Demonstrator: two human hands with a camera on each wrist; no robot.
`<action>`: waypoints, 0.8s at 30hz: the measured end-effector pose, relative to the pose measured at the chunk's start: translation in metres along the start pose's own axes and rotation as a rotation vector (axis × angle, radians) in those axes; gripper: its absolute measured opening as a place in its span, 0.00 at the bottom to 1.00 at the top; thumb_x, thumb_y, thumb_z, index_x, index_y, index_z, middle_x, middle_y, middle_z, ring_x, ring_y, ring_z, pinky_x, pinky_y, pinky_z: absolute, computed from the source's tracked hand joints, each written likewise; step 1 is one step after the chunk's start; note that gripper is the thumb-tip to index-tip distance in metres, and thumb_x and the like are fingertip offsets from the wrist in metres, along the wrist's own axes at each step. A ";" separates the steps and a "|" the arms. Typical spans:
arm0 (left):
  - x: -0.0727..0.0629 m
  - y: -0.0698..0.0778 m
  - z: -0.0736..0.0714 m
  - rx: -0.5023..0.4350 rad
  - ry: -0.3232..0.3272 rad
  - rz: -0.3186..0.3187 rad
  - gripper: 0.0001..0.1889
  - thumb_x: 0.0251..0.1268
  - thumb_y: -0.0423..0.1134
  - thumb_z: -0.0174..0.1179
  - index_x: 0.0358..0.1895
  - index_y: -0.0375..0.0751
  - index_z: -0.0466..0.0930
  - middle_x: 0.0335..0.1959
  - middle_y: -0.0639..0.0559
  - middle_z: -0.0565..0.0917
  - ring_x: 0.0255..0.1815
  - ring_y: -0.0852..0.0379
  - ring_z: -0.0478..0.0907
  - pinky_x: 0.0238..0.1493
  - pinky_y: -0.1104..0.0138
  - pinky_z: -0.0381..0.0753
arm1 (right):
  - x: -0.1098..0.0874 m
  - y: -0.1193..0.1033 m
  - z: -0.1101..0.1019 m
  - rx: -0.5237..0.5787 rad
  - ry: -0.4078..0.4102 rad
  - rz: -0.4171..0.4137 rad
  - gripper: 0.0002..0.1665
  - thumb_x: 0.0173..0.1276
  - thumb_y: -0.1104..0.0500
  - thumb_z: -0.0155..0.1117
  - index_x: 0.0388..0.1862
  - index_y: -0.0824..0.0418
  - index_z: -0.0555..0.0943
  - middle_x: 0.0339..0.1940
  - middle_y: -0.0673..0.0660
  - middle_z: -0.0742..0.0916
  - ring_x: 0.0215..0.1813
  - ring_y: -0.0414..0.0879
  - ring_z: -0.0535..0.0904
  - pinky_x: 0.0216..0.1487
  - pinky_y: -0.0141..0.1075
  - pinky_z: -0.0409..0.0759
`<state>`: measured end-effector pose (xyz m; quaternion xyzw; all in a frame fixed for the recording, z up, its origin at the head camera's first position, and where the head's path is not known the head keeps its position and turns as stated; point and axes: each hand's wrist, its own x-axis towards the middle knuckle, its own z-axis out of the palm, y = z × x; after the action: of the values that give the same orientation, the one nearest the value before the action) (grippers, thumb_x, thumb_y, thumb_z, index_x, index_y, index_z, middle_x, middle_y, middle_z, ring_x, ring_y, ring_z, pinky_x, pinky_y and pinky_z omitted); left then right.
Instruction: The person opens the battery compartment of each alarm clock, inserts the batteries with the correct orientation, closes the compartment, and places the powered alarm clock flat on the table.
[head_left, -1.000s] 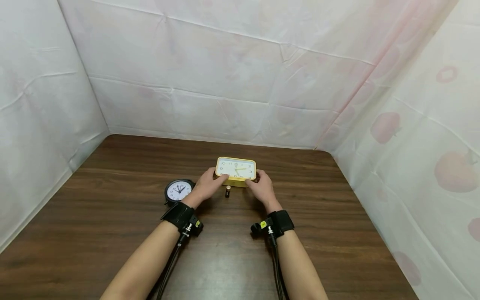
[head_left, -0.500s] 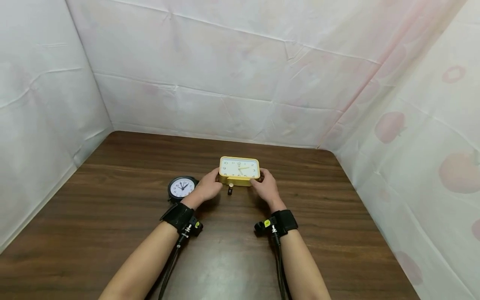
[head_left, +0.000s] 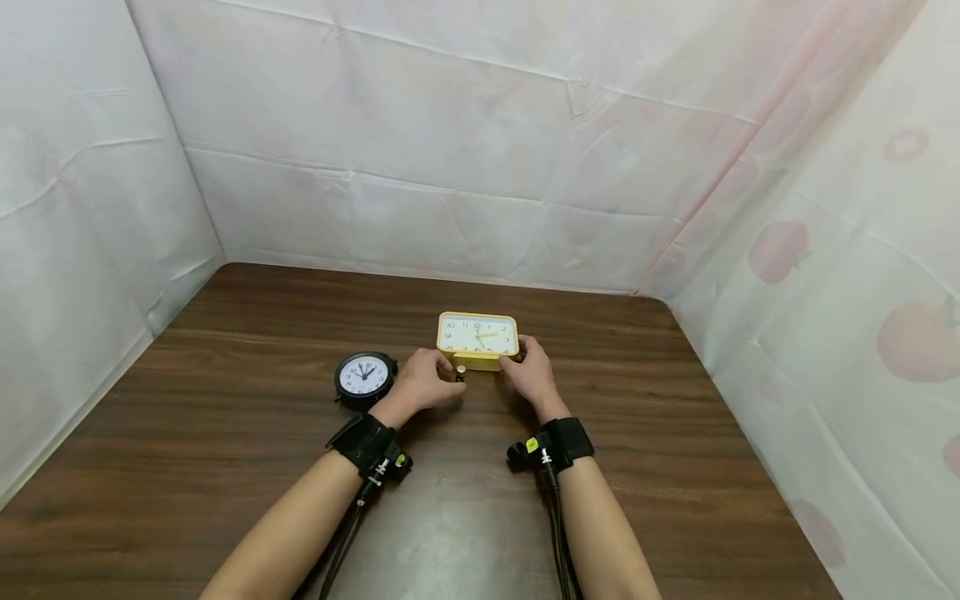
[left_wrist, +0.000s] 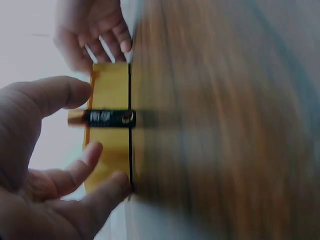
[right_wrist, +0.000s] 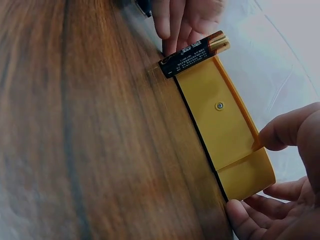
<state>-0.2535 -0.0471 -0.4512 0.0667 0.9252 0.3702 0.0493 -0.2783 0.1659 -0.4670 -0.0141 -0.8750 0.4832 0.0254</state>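
A yellow rectangular alarm clock (head_left: 477,335) lies tilted back on the table, dial facing up. Just in front of its near side a black and gold battery (left_wrist: 102,118) stands on end. My left hand (head_left: 427,382) is around the battery; in the left wrist view its thumb and fingers are spread on either side with gaps between. My right hand (head_left: 531,373) grips the clock's right end, thumb (right_wrist: 275,137) at the upper edge and fingers curled around the end. The fingertips behind the clock are partly hidden in the head view.
A round black alarm clock (head_left: 364,377) sits left of the left hand, close to its wrist. The brown wood table (head_left: 675,500) is bordered by pale patterned sheets (head_left: 450,150) at the back and sides. Black cables run from both wrist straps (head_left: 567,444).
My left hand has let go of the yellow clock's left end and moved right and nearer, to the battery. The right hand keeps its grip on the clock.
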 end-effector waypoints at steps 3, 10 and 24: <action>-0.001 0.001 0.003 0.007 0.027 -0.024 0.18 0.52 0.53 0.69 0.40 0.45 0.81 0.51 0.45 0.78 0.48 0.50 0.75 0.45 0.58 0.77 | 0.000 -0.001 0.002 0.000 -0.003 -0.004 0.33 0.65 0.55 0.61 0.68 0.63 0.67 0.57 0.61 0.78 0.54 0.53 0.75 0.52 0.44 0.73; -0.004 0.004 0.003 0.017 0.089 -0.059 0.16 0.51 0.52 0.70 0.38 0.48 0.82 0.52 0.45 0.77 0.47 0.49 0.77 0.42 0.59 0.77 | 0.001 0.001 0.006 0.031 -0.014 0.007 0.34 0.64 0.54 0.61 0.68 0.60 0.66 0.59 0.59 0.78 0.57 0.52 0.75 0.56 0.45 0.73; -0.002 -0.003 0.002 -0.152 0.021 -0.032 0.15 0.51 0.48 0.71 0.41 0.49 0.83 0.39 0.54 0.85 0.42 0.55 0.80 0.45 0.60 0.77 | -0.001 0.000 0.003 0.024 -0.028 0.015 0.37 0.64 0.54 0.64 0.70 0.59 0.64 0.59 0.60 0.77 0.55 0.52 0.74 0.54 0.45 0.73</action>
<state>-0.2514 -0.0481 -0.4544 0.0438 0.8960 0.4391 0.0503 -0.2774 0.1630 -0.4685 -0.0138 -0.8693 0.4940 0.0097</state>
